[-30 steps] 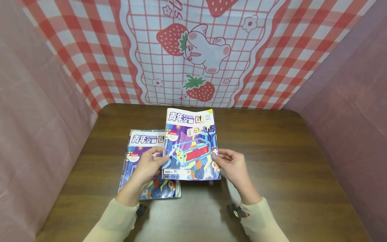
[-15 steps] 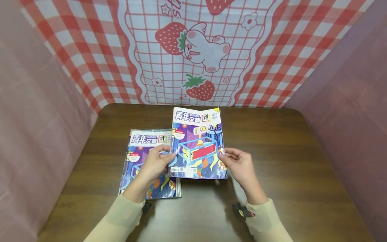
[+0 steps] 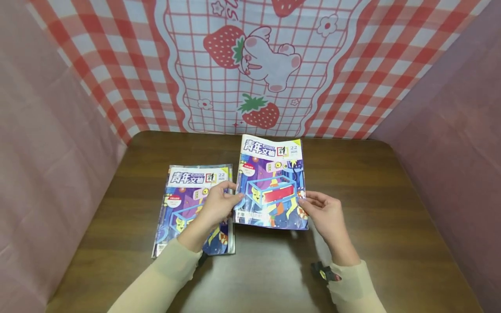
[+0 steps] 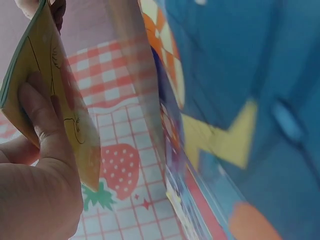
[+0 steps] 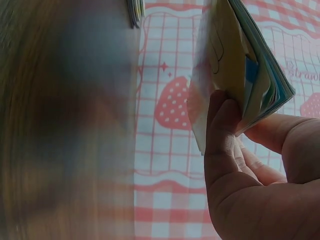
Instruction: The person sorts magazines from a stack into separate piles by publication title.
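Note:
A magazine [image 3: 274, 187] with a purple and blue cover is held above the table between both hands. My left hand [image 3: 220, 203] pinches its left edge, thumb on the cover and fingers beneath. On the opposite edge my right hand [image 3: 325, 215] pinches it the same way. The left wrist view shows the magazine's yellowish back cover [image 4: 55, 85] with fingers of the left hand [image 4: 42, 165] against it. In the right wrist view the magazine's page edges [image 5: 265, 75] fan slightly beside the right hand [image 5: 260, 170]. Below and left lies another magazine [image 3: 184, 202] with the same cover, partly hidden by the left forearm.
The lying magazine seems to rest on at least one more, whose edge shows at its side. The brown wooden table [image 3: 375, 208] extends to the right. A red-and-white checked strawberry cloth [image 3: 258, 65] hangs behind, with pinkish curtains [image 3: 442, 108] at both sides.
Both hands have moved to the right with the held magazine, which has turned slightly clockwise. More of the lying magazine's cover now shows. That one has stayed in place.

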A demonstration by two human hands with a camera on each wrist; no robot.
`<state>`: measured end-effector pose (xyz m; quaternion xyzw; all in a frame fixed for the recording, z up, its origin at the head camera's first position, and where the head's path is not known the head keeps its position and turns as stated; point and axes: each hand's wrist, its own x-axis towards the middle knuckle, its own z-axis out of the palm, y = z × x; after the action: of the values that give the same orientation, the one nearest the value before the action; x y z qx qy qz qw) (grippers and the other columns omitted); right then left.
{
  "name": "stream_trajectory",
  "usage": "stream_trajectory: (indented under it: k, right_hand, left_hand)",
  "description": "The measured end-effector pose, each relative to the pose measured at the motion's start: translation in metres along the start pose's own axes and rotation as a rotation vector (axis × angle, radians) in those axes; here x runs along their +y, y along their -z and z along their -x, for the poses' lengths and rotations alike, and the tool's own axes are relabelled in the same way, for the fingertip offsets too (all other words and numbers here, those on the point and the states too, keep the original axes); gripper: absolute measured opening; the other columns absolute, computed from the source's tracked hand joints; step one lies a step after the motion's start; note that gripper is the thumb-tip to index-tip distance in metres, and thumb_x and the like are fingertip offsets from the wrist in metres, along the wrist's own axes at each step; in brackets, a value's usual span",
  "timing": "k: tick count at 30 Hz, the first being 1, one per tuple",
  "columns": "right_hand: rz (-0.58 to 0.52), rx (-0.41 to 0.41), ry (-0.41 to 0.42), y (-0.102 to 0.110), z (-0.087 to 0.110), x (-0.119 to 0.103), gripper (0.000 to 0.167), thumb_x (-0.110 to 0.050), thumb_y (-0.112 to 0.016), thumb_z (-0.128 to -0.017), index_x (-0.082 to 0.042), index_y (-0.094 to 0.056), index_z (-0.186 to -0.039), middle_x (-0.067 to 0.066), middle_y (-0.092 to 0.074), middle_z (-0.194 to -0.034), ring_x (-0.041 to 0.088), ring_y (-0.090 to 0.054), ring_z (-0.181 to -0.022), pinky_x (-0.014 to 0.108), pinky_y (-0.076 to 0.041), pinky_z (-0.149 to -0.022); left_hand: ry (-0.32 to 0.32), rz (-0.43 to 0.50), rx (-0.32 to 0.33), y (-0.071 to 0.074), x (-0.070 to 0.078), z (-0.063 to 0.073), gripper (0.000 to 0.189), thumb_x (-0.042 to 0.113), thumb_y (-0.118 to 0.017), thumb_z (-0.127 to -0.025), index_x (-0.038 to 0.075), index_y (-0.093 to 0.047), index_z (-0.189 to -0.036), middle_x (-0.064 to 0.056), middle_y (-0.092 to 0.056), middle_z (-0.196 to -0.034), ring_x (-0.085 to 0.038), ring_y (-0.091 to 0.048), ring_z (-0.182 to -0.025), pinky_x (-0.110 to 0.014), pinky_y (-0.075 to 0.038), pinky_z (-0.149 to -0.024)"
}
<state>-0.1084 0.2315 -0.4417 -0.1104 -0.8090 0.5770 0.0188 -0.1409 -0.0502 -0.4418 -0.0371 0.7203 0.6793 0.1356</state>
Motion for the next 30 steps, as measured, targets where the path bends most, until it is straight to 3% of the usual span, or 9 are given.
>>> stream_trajectory:
  k: [6, 11, 21, 30]
  right_hand:
    - [0.018, 0.027, 0.001, 0.014, 0.0, 0.004, 0.04, -0.021, -0.078, -0.093, 0.008, -0.069, -0.119, 0.022, -0.072, -0.105, 0.014, -0.071, -0.082, 0.025, -0.058, -0.072]
    - [0.05, 0.042, -0.026, 0.024, -0.001, 0.005, 0.043, -0.025, -0.078, -0.093, 0.007, -0.068, -0.121, 0.022, -0.072, -0.107, 0.014, -0.071, -0.082, 0.024, -0.058, -0.071]
    - [0.075, 0.068, -0.113, 0.042, 0.0, 0.011, 0.05, -0.03, -0.077, -0.093, 0.005, -0.066, -0.126, 0.021, -0.071, -0.112, 0.014, -0.071, -0.084, 0.025, -0.058, -0.072]
    - [0.087, 0.101, -0.156, 0.059, -0.002, 0.015, 0.055, -0.035, -0.077, -0.092, 0.004, -0.065, -0.129, 0.02, -0.071, -0.113, 0.014, -0.07, -0.083, 0.026, -0.058, -0.07]
  left_hand:
    - [-0.023, -0.036, -0.012, -0.015, 0.006, -0.007, 0.019, 0.005, -0.07, -0.094, -0.001, -0.06, -0.109, -0.011, -0.07, -0.073, -0.012, -0.049, -0.047, -0.025, -0.04, -0.042]
    - [0.007, -0.021, -0.034, -0.026, 0.007, -0.012, 0.018, 0.006, -0.07, -0.096, -0.001, -0.06, -0.11, -0.013, -0.071, -0.079, -0.016, -0.059, -0.054, -0.028, -0.049, -0.048]
    - [-0.022, -0.024, -0.07, -0.046, 0.002, -0.022, 0.016, 0.005, -0.069, -0.096, -0.002, -0.06, -0.106, -0.012, -0.071, -0.077, -0.016, -0.061, -0.057, -0.028, -0.049, -0.049]
    - [-0.035, -0.028, -0.085, -0.066, 0.006, -0.03, 0.013, 0.005, -0.07, -0.096, 0.0, -0.06, -0.102, -0.011, -0.071, -0.076, -0.017, -0.062, -0.058, -0.027, -0.048, -0.049]
